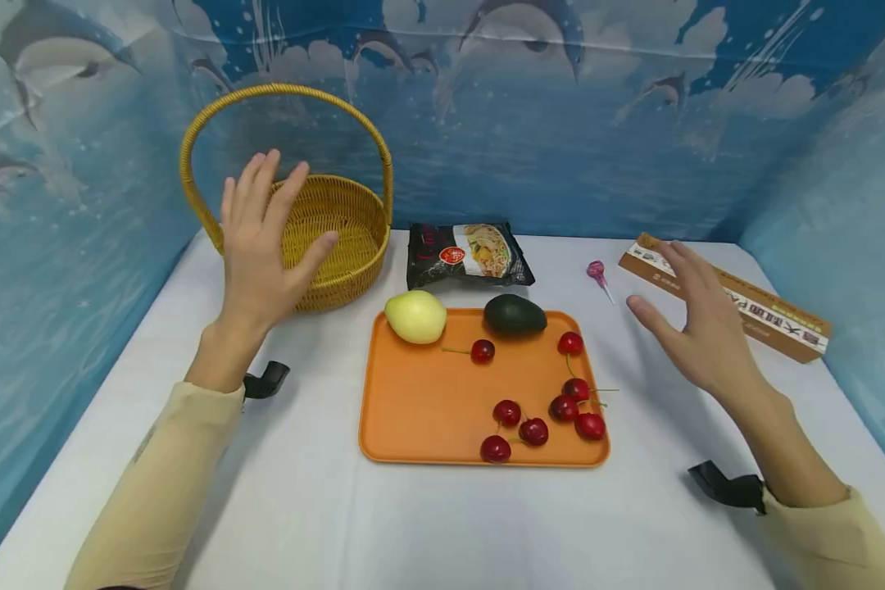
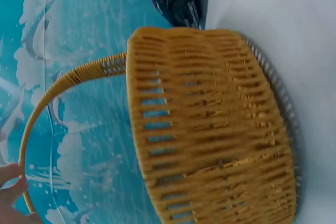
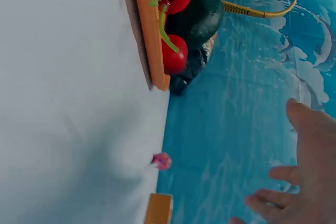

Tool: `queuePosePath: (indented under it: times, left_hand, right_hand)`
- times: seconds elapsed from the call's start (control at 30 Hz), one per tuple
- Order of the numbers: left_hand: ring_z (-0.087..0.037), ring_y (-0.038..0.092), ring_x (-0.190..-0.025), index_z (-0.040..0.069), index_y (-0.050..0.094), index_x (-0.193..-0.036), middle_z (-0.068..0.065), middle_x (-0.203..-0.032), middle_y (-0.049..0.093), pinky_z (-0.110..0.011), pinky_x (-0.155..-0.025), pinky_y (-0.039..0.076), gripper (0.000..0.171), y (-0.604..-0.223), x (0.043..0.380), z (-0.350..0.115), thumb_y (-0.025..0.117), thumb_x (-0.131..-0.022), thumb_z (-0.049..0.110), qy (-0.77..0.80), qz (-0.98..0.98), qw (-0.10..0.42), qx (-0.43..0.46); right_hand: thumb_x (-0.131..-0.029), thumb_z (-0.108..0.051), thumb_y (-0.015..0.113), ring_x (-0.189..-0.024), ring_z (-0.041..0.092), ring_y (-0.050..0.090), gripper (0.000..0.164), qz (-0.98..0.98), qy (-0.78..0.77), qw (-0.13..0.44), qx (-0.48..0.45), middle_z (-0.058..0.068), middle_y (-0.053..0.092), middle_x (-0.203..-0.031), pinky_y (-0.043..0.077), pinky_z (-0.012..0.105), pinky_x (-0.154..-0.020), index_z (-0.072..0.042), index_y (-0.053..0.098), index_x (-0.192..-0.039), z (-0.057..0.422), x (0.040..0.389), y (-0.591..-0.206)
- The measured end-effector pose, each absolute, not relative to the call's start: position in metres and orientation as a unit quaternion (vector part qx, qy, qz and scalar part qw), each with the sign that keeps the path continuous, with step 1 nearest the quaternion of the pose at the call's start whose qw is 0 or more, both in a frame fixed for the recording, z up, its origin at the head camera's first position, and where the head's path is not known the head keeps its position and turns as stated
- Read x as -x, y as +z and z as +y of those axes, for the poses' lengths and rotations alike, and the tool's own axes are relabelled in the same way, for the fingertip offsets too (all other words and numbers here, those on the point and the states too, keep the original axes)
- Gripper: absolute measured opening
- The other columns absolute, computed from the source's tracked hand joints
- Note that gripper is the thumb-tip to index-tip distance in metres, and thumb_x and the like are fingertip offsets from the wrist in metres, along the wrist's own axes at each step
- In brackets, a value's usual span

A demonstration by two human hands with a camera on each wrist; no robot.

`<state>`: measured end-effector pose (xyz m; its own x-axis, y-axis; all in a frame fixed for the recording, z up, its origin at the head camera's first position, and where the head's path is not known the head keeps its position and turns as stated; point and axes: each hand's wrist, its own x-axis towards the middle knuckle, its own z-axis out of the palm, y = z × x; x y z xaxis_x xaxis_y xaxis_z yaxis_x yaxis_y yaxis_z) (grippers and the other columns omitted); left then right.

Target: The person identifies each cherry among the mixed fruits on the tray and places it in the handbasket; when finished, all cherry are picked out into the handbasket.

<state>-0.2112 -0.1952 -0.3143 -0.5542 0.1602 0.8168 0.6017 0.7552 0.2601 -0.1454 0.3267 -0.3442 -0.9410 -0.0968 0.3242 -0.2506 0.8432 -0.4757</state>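
While both hands hover empty, left hand (image 1: 261, 246) is spread loose in front of the wicker basket (image 1: 339, 238), upper left of frame. Right hand (image 1: 696, 324), grip released, sits right of the orange tray (image 1: 413, 410) near the cherries (image 1: 564, 407).

Little print here can be read. The dark noodle packet (image 1: 468, 256) behind the orange tray carries a round red logo and a photo of noodles, with lettering too blurred for me to make out. The long brown box (image 1: 737, 299) beyond my right hand (image 1: 696, 328) bears a pale strip of large Chinese characters, which I cannot read for certain.
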Motion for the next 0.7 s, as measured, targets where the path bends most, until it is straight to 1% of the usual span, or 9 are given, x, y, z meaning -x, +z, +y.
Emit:
queuePosePath:
  times: [0.1, 0.17, 0.2, 0.27, 0.33, 0.4, 0.5, 0.57, 0.7]
  left_hand:
    - [-0.030, 0.034, -0.157, 0.010, 0.049, -0.156, -0.011, -0.165, 0.045, -0.051, -0.131, 0.011, 0.078, -0.309, 0.216, -0.199, 0.060, -0.100, 0.062, -0.303, -0.794, 0.477, 0.223]
    - [-0.028, 0.036, -0.156, 0.006, 0.048, -0.155, -0.011, -0.163, 0.047, -0.050, -0.130, 0.014, 0.080, -0.307, 0.218, -0.202, 0.061, -0.098, 0.060, -0.322, -0.772, 0.505, 0.212]
    - [-0.028, 0.037, -0.155, 0.003, 0.048, -0.154, -0.012, -0.162, 0.048, -0.049, -0.130, 0.016, 0.081, -0.305, 0.218, -0.204, 0.062, -0.098, 0.060, -0.332, -0.762, 0.516, 0.207]
    - [-0.026, 0.037, -0.155, -0.002, 0.047, -0.152, -0.013, -0.161, 0.049, -0.048, -0.130, 0.018, 0.086, -0.302, 0.217, -0.207, 0.062, -0.097, 0.062, -0.340, -0.753, 0.530, 0.193]
    - [-0.025, 0.037, -0.155, -0.007, 0.047, -0.149, -0.013, -0.161, 0.050, -0.046, -0.130, 0.019, 0.089, -0.298, 0.218, -0.211, 0.062, -0.096, 0.063, -0.347, -0.747, 0.538, 0.178]
    - [-0.022, 0.035, -0.156, -0.009, 0.047, -0.149, -0.011, -0.162, 0.049, -0.042, -0.130, 0.019, 0.091, -0.295, 0.219, -0.215, 0.062, -0.095, 0.063, -0.352, -0.747, 0.542, 0.155]
    - [-0.017, 0.031, -0.157, -0.005, 0.046, -0.153, -0.008, -0.164, 0.046, -0.037, -0.130, 0.018, 0.084, -0.297, 0.215, -0.221, 0.063, -0.096, 0.054, -0.365, -0.756, 0.533, 0.109]
    - [-0.014, 0.029, -0.158, 0.000, 0.044, -0.157, -0.007, -0.166, 0.042, -0.033, -0.129, 0.018, 0.076, -0.300, 0.210, -0.225, 0.064, -0.098, 0.044, -0.384, -0.765, 0.511, 0.078]
    - [-0.009, 0.026, -0.158, 0.008, 0.038, -0.162, -0.003, -0.169, 0.038, -0.029, -0.127, 0.018, 0.070, -0.312, 0.211, -0.237, 0.065, -0.102, 0.031, -0.431, -0.775, 0.461, 0.025]
  right_hand:
    - [-0.099, -0.039, 0.073, -0.145, 0.050, 0.041, 0.079, -0.946, 0.277, 0.147, -0.086, 0.015, 0.034, -0.170, 0.033, 0.078, -0.109, -0.025, 0.034, -0.166, 0.325, 0.144, -0.350]
    - [-0.098, -0.038, 0.075, -0.138, 0.050, 0.048, 0.077, -0.945, 0.286, 0.140, -0.081, 0.017, 0.041, -0.165, 0.040, 0.073, -0.105, -0.022, 0.039, -0.164, 0.324, 0.144, -0.352]
    - [-0.097, -0.038, 0.076, -0.135, 0.049, 0.051, 0.075, -0.944, 0.291, 0.135, -0.077, 0.017, 0.045, -0.162, 0.045, 0.064, -0.106, -0.021, 0.042, -0.162, 0.323, 0.143, -0.354]
    - [-0.097, -0.036, 0.077, -0.133, 0.044, 0.053, 0.071, -0.941, 0.301, 0.132, -0.079, 0.017, 0.051, -0.157, 0.049, 0.039, -0.111, -0.019, 0.047, -0.159, 0.324, 0.141, -0.357]
    - [-0.096, -0.034, 0.079, -0.131, 0.036, 0.055, 0.065, -0.936, 0.313, 0.136, -0.089, 0.015, 0.058, -0.149, 0.044, 0.014, -0.106, -0.018, 0.053, -0.154, 0.323, 0.140, -0.362]
    - [-0.095, -0.031, 0.081, -0.130, 0.020, 0.057, 0.059, -0.930, 0.324, 0.141, -0.105, 0.011, 0.065, -0.141, 0.034, -0.002, -0.096, -0.019, 0.060, -0.148, 0.320, 0.140, -0.367]
    - [-0.092, -0.024, 0.084, -0.124, -0.003, 0.056, 0.050, -0.920, 0.341, 0.135, -0.136, 0.005, 0.069, -0.133, 0.034, -0.003, -0.094, -0.020, 0.068, -0.139, 0.316, 0.139, -0.373]
    - [-0.090, -0.019, 0.086, -0.119, -0.012, 0.055, 0.045, -0.915, 0.352, 0.125, -0.153, 0.003, 0.071, -0.129, 0.037, -0.001, -0.094, -0.020, 0.071, -0.133, 0.312, 0.137, -0.375]
    - [-0.086, -0.013, 0.089, -0.108, -0.005, 0.064, 0.042, -0.909, 0.362, 0.099, -0.180, 0.001, 0.074, -0.121, 0.044, 0.002, -0.091, -0.020, 0.076, -0.125, 0.304, 0.134, -0.372]
